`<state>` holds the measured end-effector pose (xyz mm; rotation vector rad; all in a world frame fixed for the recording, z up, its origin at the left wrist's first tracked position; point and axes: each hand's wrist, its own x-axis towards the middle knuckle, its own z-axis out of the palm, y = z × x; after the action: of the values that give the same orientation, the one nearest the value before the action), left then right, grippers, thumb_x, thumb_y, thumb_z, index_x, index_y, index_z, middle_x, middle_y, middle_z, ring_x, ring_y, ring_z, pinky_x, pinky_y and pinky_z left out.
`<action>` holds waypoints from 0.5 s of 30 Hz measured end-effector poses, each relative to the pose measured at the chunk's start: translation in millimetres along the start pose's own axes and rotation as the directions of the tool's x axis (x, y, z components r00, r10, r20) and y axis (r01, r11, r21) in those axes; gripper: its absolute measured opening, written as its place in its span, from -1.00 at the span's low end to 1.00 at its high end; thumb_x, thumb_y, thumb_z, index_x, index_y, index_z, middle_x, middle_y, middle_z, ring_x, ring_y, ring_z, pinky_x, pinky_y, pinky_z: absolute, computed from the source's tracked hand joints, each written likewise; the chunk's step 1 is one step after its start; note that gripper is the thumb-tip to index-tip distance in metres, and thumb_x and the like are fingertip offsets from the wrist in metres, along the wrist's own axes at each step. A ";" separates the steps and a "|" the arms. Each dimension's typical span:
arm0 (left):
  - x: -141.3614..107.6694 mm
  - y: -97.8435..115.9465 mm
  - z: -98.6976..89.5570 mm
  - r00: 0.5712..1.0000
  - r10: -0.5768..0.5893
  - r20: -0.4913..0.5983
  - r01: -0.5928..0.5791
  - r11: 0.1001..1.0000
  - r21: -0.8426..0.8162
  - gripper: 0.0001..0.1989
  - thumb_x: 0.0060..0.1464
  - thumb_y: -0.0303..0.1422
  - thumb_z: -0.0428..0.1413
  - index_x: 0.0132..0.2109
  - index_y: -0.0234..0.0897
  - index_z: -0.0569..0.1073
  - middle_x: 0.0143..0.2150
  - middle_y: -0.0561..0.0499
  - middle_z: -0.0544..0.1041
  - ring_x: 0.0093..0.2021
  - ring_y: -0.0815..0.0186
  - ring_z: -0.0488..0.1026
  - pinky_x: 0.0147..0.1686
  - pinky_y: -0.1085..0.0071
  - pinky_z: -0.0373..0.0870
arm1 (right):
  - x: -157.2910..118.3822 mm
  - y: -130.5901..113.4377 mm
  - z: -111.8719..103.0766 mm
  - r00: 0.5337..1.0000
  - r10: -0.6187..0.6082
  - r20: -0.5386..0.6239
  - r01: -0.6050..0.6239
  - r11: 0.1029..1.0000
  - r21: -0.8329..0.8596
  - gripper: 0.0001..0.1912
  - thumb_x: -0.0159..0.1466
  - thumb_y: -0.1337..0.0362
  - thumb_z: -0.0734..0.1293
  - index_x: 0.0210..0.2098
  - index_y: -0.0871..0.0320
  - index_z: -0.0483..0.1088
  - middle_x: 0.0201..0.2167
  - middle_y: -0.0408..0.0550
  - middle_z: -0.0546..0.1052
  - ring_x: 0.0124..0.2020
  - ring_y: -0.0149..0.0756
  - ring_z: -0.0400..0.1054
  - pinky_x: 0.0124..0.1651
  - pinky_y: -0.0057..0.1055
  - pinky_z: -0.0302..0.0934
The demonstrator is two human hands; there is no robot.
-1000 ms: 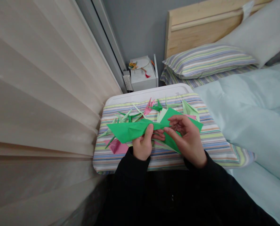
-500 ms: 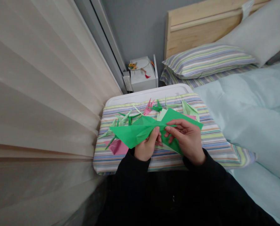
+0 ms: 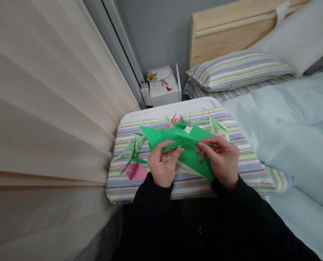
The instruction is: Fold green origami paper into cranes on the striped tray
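Green paper point(image 3: 187, 154), partly folded, pinched by fingers of left hand point(image 3: 162, 168) and right hand point(image 3: 221, 161); finished paper cranes point(image 3: 131, 150) lie left.

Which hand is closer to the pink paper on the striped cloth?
Left. The left hand is beside the pink paper, just to its right in view, without touching it. The right hand is farther off, on the other side of the green paper.
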<state>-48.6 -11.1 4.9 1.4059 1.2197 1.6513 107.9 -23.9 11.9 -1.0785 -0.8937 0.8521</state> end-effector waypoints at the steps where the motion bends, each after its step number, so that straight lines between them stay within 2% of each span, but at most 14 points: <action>1: -0.8 -3.0 -1.2 1.000 -0.003 0.026 0.002 0.998 0.062 -0.74 -0.04 -0.25 0.42 -0.24 -0.26 0.58 -0.41 0.03 0.63 -0.45 0.30 0.61 -0.42 0.45 0.56 | -0.5 0.1 -0.4 1.000 0.007 0.005 -0.007 1.000 0.004 -0.84 0.12 0.23 0.57 -0.39 0.13 0.55 -0.60 -0.14 0.60 -0.64 -0.30 0.48 -0.65 -0.43 0.38; 3: -2.0 -6.8 -2.6 1.000 0.026 -0.017 -0.025 0.995 0.092 -0.77 -0.05 -0.26 0.42 -0.36 -0.28 0.58 -0.50 0.05 0.62 -0.53 0.32 0.57 -0.49 0.47 0.52 | -2.0 -0.1 -1.0 0.999 0.032 0.023 -0.032 0.999 0.020 -0.83 0.13 0.22 0.57 -0.37 0.12 0.55 -0.60 -0.15 0.60 -0.61 -0.26 0.52 -0.65 -0.43 0.40; 8: -3.3 -4.3 -2.1 1.000 0.031 0.003 -0.031 0.996 0.081 -0.85 0.03 -0.30 0.38 -0.38 -0.25 0.60 -0.48 0.06 0.66 -0.53 0.31 0.60 -0.48 0.45 0.55 | -5.4 -3.8 1.3 0.989 0.102 0.104 -0.109 0.992 0.066 -0.80 0.08 0.26 0.60 -0.32 0.10 0.58 -0.62 -0.20 0.58 -0.60 -0.24 0.56 -0.66 -0.47 0.42; 15: -2.8 0.1 2.2 0.998 -0.014 -0.061 0.018 0.998 0.066 -0.76 -0.02 -0.27 0.40 -0.45 -0.27 0.53 -0.53 0.08 0.64 -0.53 0.24 0.64 -0.53 0.46 0.57 | -5.1 -9.1 8.3 0.994 0.102 0.039 -0.104 0.992 0.067 -0.81 0.05 0.27 0.61 -0.44 0.14 0.55 -0.65 -0.19 0.56 -0.63 -0.29 0.52 -0.70 -0.54 0.35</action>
<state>-45.9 -13.1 3.9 1.3917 1.3279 1.6673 99.6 -27.8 21.6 -1.0593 -0.8374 0.9835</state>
